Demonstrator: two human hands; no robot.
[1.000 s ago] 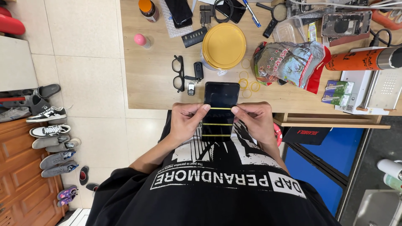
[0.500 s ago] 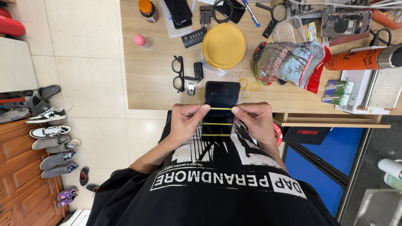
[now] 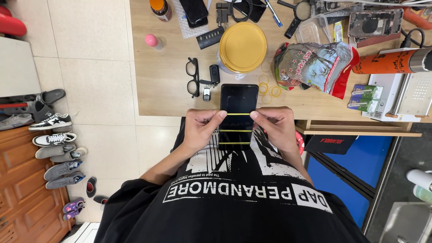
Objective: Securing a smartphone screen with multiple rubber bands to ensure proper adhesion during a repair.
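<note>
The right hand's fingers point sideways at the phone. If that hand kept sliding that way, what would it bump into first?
The right hand already pinches the black phone by its edge, so it meets that first. Beyond it, probably the left hand on the opposite edge.

phone [image 3: 237, 108] between both hands, glasses [image 3: 193, 76] left, tin [image 3: 242, 47] behind
</note>
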